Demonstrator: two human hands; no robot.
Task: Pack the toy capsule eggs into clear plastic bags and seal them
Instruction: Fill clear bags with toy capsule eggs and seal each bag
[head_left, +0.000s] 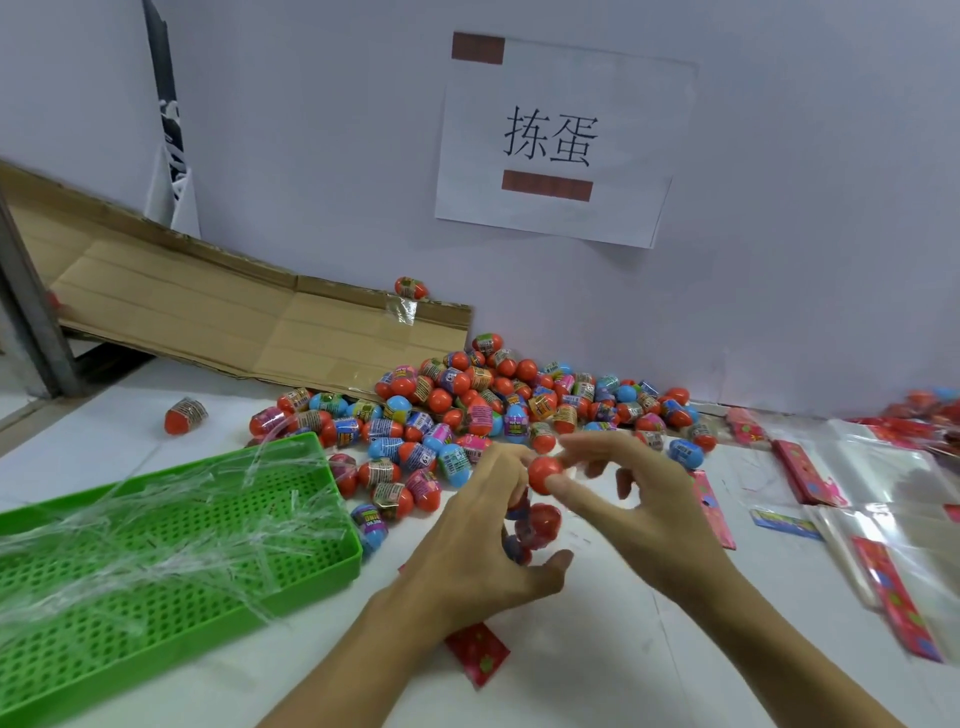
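Note:
A heap of red and blue toy capsule eggs (483, 400) lies on the white table against the back wall. My left hand (478, 540) grips a clear plastic bag (535, 525) with eggs inside, held upright above the table. My right hand (639, 499) pinches a red egg (544, 474) at the bag's top opening. The bag's red printed header card (475, 652) pokes out below my left wrist. A stack of empty clear bags with red headers (893, 499) lies at the right.
A green perforated tray (171, 566) holding clear plastic strips sits at the left front. Flattened cardboard (208, 306) leans on the wall behind it. One stray egg (185, 415) lies left of the heap. A paper sign (556, 140) hangs on the wall.

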